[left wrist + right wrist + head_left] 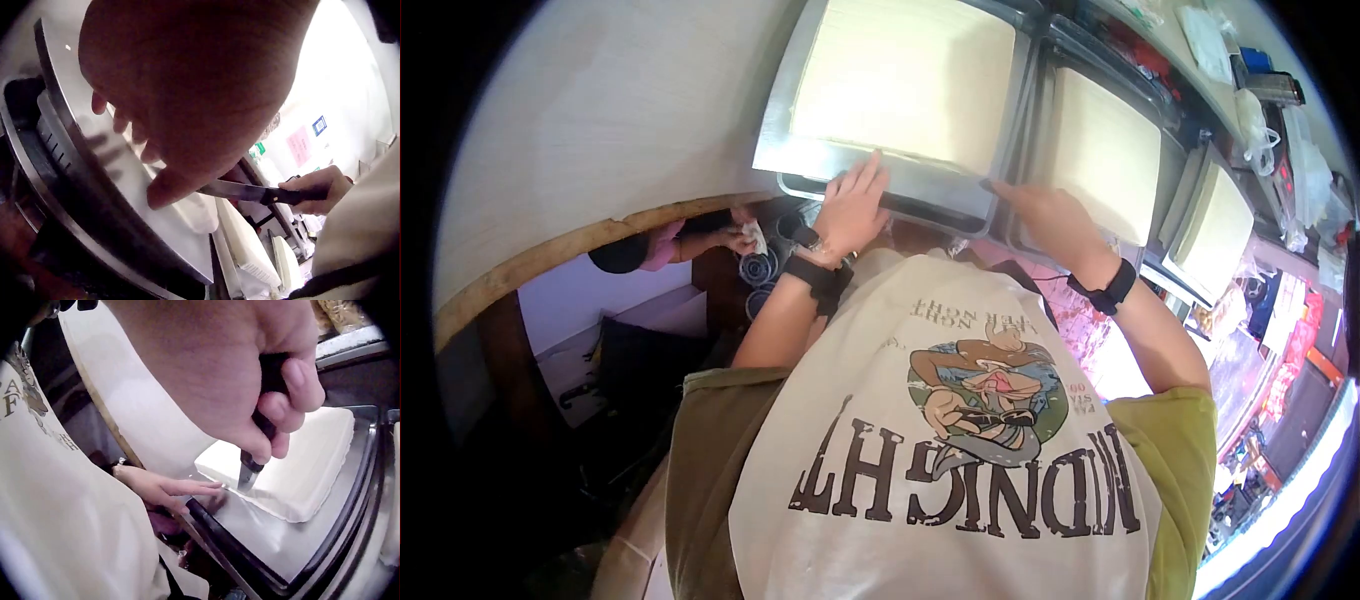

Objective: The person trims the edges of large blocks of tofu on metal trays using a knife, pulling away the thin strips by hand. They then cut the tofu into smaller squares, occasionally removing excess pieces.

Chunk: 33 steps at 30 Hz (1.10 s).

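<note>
At the near edge of the steel tray (800, 150), the right hand (1050, 215) is curling its grip around a knife (250, 191), blade meeting the pale slab (300, 469), while the left hand (852, 205) is pressing flat-fingered on the tray, seemingly steadying it.

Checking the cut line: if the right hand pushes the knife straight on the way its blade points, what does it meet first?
Probably the near edge of the white slab on the metal tray; the knife in the right hand already points at it.
</note>
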### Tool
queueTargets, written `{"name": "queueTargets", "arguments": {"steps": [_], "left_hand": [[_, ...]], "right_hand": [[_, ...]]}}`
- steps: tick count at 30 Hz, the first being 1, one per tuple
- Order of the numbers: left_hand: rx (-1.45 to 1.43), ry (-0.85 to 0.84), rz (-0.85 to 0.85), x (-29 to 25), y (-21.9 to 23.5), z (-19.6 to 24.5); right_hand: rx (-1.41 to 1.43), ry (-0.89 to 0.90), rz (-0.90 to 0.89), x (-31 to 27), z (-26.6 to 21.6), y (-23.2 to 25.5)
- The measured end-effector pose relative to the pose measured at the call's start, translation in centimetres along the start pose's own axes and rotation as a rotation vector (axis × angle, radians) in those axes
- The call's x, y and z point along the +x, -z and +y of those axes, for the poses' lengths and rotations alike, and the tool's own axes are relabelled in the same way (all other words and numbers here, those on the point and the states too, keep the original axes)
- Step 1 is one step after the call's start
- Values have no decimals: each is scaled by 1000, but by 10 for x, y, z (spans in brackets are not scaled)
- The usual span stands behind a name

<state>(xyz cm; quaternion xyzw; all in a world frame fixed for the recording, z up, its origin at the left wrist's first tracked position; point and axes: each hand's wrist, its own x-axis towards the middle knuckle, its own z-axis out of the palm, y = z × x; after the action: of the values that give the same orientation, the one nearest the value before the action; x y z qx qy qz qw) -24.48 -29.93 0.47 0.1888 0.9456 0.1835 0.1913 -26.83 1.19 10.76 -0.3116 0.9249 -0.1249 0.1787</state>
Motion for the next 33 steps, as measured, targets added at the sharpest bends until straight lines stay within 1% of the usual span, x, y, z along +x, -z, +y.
{"name": "queueTargets", "arguments": {"steps": [3,5,10,15,18,26,28,33], "left_hand": [[48,8,21,5,-16,1],[76,26,34,7,-27,0],[110,28,116,8,-39,6],[121,54,108,7,-41,7],[133,56,111,8,-42,7],[129,77,107,7,-41,13],[152,92,174,7,-41,17],[162,89,158,8,-41,15]], "right_hand": [[26,19,24,-2,3,-2],[25,-3,15,-3,4,-1],[8,-3,13,-10,11,-3],[-20,18,29,-15,16,2],[-32,1,24,-19,18,7],[-33,-4,36,-35,35,0],[-44,-8,27,-39,35,3],[-67,-13,25,-47,37,10]]}}
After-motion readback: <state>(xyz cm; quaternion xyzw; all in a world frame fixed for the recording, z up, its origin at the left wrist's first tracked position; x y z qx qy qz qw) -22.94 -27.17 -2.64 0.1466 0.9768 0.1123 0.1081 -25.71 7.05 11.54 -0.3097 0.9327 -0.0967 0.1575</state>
